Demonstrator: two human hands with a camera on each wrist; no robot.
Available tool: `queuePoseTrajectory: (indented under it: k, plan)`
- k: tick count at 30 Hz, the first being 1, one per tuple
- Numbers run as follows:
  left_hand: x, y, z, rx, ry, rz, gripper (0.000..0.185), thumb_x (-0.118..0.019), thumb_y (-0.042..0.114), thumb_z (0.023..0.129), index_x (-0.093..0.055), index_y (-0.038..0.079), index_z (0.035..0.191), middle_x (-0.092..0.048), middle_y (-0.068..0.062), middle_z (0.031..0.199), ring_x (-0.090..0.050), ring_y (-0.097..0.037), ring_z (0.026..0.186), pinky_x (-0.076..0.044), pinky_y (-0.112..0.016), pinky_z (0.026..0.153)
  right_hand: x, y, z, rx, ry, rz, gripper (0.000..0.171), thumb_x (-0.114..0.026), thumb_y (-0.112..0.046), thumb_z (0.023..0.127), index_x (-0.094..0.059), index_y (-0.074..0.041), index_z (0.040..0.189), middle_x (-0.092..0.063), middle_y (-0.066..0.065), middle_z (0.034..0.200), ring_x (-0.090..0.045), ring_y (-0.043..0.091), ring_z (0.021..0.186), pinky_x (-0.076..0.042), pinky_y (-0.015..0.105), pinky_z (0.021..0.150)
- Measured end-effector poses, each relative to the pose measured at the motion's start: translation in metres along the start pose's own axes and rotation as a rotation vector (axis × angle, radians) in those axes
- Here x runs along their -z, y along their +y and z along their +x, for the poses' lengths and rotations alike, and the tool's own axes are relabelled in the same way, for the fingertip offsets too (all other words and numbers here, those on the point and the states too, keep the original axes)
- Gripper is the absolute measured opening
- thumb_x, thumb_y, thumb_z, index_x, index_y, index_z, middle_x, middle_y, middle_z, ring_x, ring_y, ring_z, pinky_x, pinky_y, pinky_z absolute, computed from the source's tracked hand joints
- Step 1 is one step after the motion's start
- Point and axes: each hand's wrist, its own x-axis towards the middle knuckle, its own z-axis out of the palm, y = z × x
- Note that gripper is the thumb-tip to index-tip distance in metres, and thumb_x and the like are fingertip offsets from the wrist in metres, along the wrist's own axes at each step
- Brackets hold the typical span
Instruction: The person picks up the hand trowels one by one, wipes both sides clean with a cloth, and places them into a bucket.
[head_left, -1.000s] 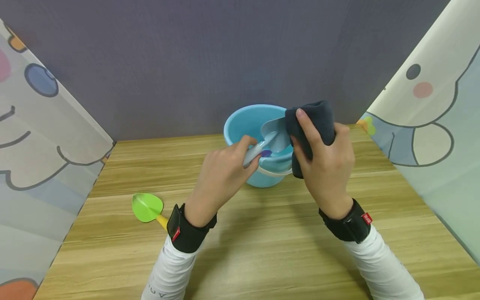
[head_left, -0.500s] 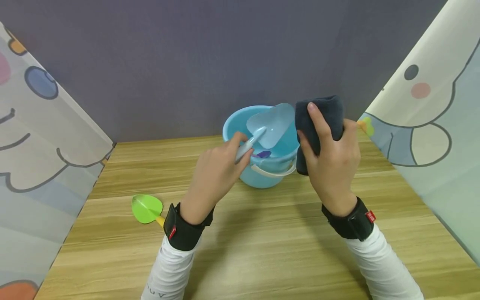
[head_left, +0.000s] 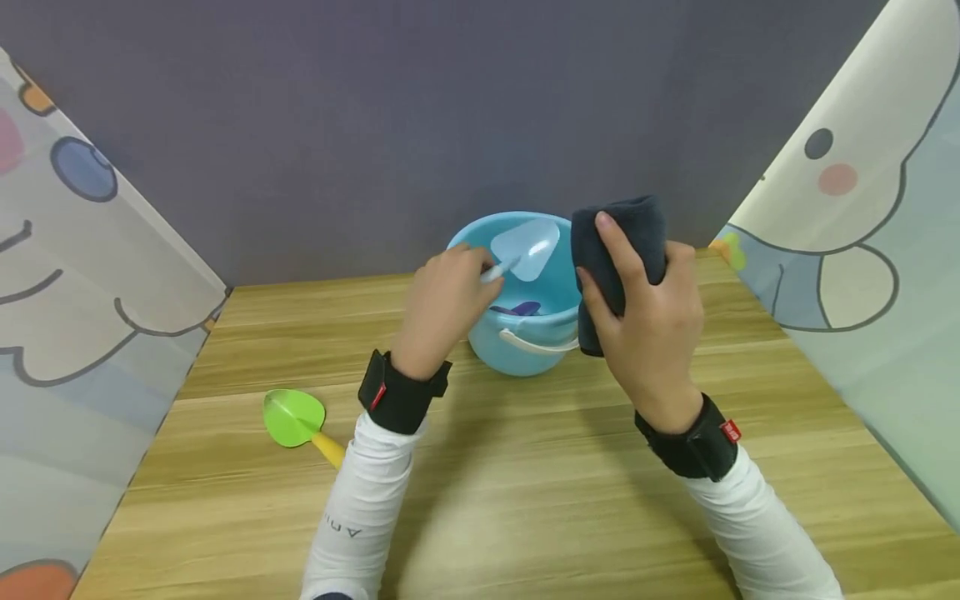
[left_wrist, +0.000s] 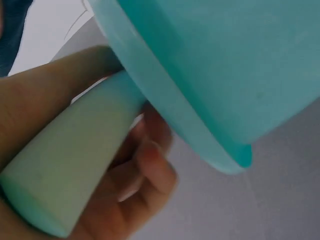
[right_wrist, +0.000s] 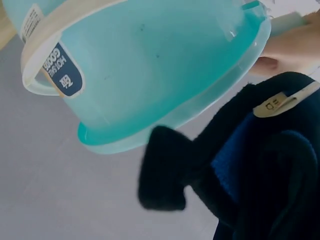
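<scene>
My left hand (head_left: 446,304) grips the pale handle (left_wrist: 70,170) of a light blue toy shovel (head_left: 527,247), whose blade hangs over the open top of a blue bucket (head_left: 491,329). The bucket's rim (left_wrist: 175,115) passes right by my left fingers. A purple shovel (head_left: 519,309) lies inside the bucket. Just right of the bucket, my right hand (head_left: 645,321) holds a folded dark cloth (head_left: 618,242) upright. Up close, the dark cloth (right_wrist: 240,170) sits beside the bucket wall (right_wrist: 145,70) and its cream carry handle (right_wrist: 47,45).
A green toy shovel with a yellow handle (head_left: 297,418) lies on the wooden table (head_left: 525,483) at the left. A dark wall stands behind the bucket. Cartoon-printed panels (head_left: 82,275) close in both sides.
My left hand has moved forward toward the bucket with the light blue shovel, and the blade now hangs lower over the bucket's mouth. My right hand with the cloth shifted slightly left.
</scene>
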Motion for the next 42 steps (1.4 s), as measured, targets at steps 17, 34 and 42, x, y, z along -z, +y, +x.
queuePoseTrajectory:
  k: [17,34,42]
  plan:
    - [-0.043,0.007,0.059,0.102,-0.558,0.262,0.028,-0.057,0.021,0.099,-0.047,0.016,0.074,-0.047,0.000,0.078,-0.053,-0.018,0.079,-0.044,-0.037,0.078,-0.010,-0.002,-0.004,0.054,-0.071,0.010,0.050,-0.069,-0.029,0.097,-0.053,-0.030,0.144,-0.053,0.033,0.107,-0.057,0.044,0.081,-0.052,0.058,0.067]
    - [-0.037,0.016,0.056,0.087,-0.556,0.320,0.036,-0.048,0.042,0.107,-0.062,0.015,0.089,-0.057,0.000,0.087,-0.059,-0.019,0.088,-0.049,-0.040,0.088,-0.009,-0.005,-0.007,0.055,-0.077,0.022,0.049,-0.069,-0.031,0.097,-0.054,-0.031,0.144,-0.052,0.032,0.107,-0.057,0.044,0.082,-0.051,0.058,0.067]
    - [-0.036,0.025,0.054,0.031,-0.511,0.315,0.036,-0.044,0.041,0.108,-0.061,0.016,0.088,-0.055,0.001,0.084,-0.059,-0.019,0.085,-0.048,-0.039,0.083,-0.008,-0.007,-0.007,0.067,-0.081,0.036,0.049,-0.069,-0.030,0.097,-0.054,-0.030,0.144,-0.052,0.032,0.107,-0.057,0.044,0.080,-0.051,0.057,0.067]
